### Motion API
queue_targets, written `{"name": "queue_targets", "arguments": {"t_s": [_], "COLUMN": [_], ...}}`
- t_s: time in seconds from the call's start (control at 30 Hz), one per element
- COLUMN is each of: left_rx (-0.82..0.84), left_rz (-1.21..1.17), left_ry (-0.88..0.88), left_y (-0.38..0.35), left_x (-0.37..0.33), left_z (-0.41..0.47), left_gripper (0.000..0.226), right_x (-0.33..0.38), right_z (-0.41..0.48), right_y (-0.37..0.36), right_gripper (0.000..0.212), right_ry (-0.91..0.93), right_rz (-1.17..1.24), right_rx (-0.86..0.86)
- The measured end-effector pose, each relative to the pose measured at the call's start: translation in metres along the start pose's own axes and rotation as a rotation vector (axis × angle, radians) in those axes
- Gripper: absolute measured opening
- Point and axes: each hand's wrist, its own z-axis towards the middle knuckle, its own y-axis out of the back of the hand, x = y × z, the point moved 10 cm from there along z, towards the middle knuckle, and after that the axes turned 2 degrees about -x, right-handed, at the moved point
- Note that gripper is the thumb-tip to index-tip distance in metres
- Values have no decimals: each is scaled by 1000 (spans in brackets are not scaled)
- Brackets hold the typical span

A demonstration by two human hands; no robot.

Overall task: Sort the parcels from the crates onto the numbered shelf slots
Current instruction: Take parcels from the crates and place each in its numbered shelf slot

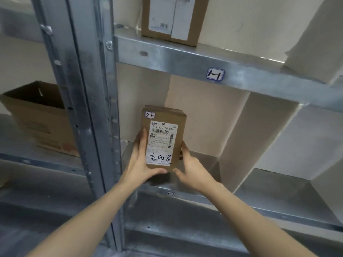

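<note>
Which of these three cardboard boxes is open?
The big box on the left shelf, beyond the post: its top gapes, showing a dark inside. The held parcel and the box above show labelled faces.

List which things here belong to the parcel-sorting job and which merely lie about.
Job: parcel marked 2-1, held by left hand and right hand; shelf tag 1-1; parcel on the upper shelf.
Lying about: open carton at left, apparently untouched.
</note>
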Motion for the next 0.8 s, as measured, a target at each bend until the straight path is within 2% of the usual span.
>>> {"name": "queue_targets", "arguments": {"t_s": [0.3, 0.6, 0.8], "left_rx": [-93, -153, -171], "left_rz": [101, 156, 147], "left_ry": [-78, -117, -77], "left_y": [-8, -14, -11], "left_x": [25, 40, 53], "left_z": [9, 1, 1], "left_gripper": [144, 138, 143], "right_x": [-4, -19, -18], "right_z": [23, 28, 27], "right_y": [-12, -38, -50], "right_gripper": [81, 84, 90], "right_ry": [81, 94, 93], "right_rz": [36, 64, 50], "right_rx": [-75, -124, -173]}}
